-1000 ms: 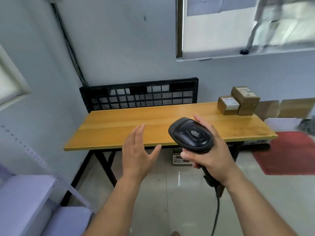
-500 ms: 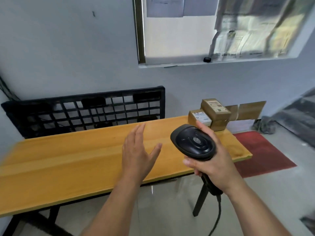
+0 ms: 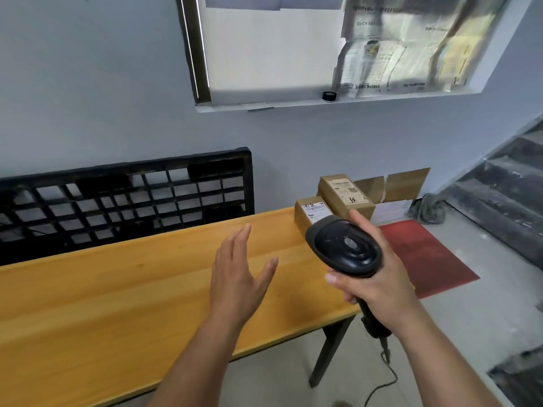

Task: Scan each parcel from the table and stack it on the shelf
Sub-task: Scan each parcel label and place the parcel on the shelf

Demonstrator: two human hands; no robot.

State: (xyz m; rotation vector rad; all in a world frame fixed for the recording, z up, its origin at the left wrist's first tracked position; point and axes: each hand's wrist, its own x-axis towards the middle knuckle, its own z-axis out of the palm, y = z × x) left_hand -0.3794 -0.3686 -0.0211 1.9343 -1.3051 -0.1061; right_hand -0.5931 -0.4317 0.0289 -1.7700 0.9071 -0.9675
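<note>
Head: left hand (image 3: 235, 277) fingers straight; right hand (image 3: 379, 289) fingers wrap scanner (image 3: 343, 248); parcels (image 3: 343, 193) on table (image 3: 117, 289).

PARCEL LABELS, ONE CHARACTER LEGIBLE. At 3 o'clock from frame centre, the upper brown cardboard parcel (image 3: 357, 208) carries a white printed shipping label (image 3: 343, 186) w/ a barcode-like block and rows of small print, too fine to read. Just below the print, at the label's 5 o'clock, a black handwritten character (image 3: 353, 200) reads approx. "张". At that box's 8 o'clock, touching it, the lower brown cardboard parcel (image 3: 302, 220) bears a white printed label (image 3: 316, 211) headed by two black handwritten characters, not decipherable; its print is blurred. At 1 o'clock from centre, translucent printed paper sheets (image 3: 411, 48) show dark text rows & digit-like strings, all illegible.
</note>
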